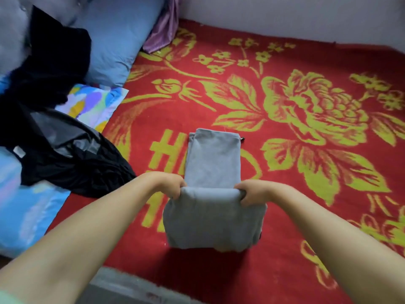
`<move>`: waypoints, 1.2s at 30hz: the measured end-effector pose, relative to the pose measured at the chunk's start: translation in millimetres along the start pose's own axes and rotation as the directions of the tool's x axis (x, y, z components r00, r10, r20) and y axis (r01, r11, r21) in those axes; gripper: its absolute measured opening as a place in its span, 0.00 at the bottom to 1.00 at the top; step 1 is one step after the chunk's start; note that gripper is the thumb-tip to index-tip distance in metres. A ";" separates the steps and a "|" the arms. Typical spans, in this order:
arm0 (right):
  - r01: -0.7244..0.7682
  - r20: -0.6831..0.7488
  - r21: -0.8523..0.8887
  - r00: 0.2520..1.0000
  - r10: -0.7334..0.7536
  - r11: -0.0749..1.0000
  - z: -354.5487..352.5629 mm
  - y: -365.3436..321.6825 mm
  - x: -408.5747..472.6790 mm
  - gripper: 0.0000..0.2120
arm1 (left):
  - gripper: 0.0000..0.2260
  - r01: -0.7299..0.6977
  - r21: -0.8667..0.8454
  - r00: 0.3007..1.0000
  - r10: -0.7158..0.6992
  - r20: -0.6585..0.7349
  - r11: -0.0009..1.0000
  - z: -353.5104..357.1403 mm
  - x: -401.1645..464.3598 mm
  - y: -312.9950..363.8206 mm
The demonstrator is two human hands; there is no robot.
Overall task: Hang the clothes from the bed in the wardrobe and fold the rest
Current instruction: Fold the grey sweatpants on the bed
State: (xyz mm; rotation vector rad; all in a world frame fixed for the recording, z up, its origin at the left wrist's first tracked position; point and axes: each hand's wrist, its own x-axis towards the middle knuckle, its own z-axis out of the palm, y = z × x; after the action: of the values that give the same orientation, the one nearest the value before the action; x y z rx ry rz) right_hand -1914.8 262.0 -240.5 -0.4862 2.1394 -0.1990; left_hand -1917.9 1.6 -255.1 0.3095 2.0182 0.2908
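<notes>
A grey garment [211, 159] lies folded into a narrow strip on the red bed cover [285, 62], running away from me. Its near part is lifted and doubled over, hanging in a loose fold toward me. My left hand [173, 186] grips the left end of that raised fold, fingers curled round the cloth. My right hand [248, 191] grips the right end the same way. Both forearms reach in from the bottom edge of the view.
A heap of black clothes [65, 150] lies at the left over blue pillows [118, 34] and a multicoloured pillowcase [96, 104]. A purple cloth [162, 31] is bunched at the back against the white wall [285, 14]. The grey bed edge [122, 286] is nearest me.
</notes>
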 end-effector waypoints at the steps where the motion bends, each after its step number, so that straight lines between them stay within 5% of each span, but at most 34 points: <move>1: -0.027 -0.033 0.023 0.999 0.028 0.999 -13.7 6.9 19.0 0.09 | 0.11 0.014 -0.010 0.998 -0.014 -0.060 1.000 -15.8 16.4 -7.2; 4: -0.114 -0.165 0.075 0.978 0.125 0.991 -27.2 30.9 77.0 0.16 | 0.09 0.054 -0.022 0.957 -0.058 -0.286 0.998 -34.9 68.8 -29.0; 7: -0.207 -0.364 0.069 0.905 0.218 0.976 -8.4 45.5 123.0 0.23 | 0.11 0.162 0.037 0.797 -0.109 -0.594 0.986 -26.3 110.5 -41.8; 10: -0.221 -0.561 -0.095 0.817 0.131 0.971 46.3 31.4 133.9 0.29 | 0.24 0.104 0.230 0.630 0.115 -0.768 0.968 32.2 128.7 -37.5; 14: -0.084 -0.584 -0.185 0.811 -0.041 0.979 146.3 2.6 104.9 0.28 | 0.40 -0.021 0.410 0.703 0.305 -0.643 0.912 151.1 104.2 -25.1; 17: -0.045 -0.507 -0.234 0.858 -0.083 0.971 198.2 -5.7 73.2 0.38 | 0.51 -0.008 0.390 0.807 0.237 -0.541 0.921 209.7 84.2 -22.8; 20: -0.068 -0.471 -0.300 0.878 -0.085 0.952 213.0 -2.6 66.9 0.48 | 0.41 0.031 0.337 0.732 0.208 -0.649 0.941 216.4 90.5 -24.0; 22: -0.110 -0.543 -0.321 0.835 -0.088 0.941 206.6 9.4 76.4 0.42 | 0.36 0.031 0.296 0.682 0.196 -0.705 0.955 202.5 105.3 -23.5; 25: -0.170 -0.594 -0.288 0.804 -0.036 0.942 189.0 13.3 95.1 0.33 | 0.29 0.090 0.264 0.714 0.122 -0.689 0.960 177.5 119.1 -16.5; 29: -0.228 -0.460 -0.269 0.884 0.083 0.936 174.4 4.8 89.8 0.25 | 0.27 0.155 0.328 0.806 0.073 -0.588 0.932 162.0 100.4 -1.4; 31: -0.198 -0.413 -0.286 0.909 0.066 0.938 161.3 -10.6 67.9 0.19 | 0.25 0.094 0.309 0.758 0.133 -0.639 0.946 159.8 86.2 0.0; 36: -0.012 -0.306 -0.375 0.946 -0.111 0.927 165.8 -10.4 24.6 0.16 | 0.14 -0.079 0.329 0.839 0.241 -0.488 0.941 187.9 41.3 -11.9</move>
State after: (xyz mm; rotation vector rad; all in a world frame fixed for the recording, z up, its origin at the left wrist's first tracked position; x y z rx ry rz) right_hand -1789.5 248.8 -351.5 -0.7736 2.5017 0.1145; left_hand -1769.2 17.8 -376.7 0.6520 2.5907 0.1854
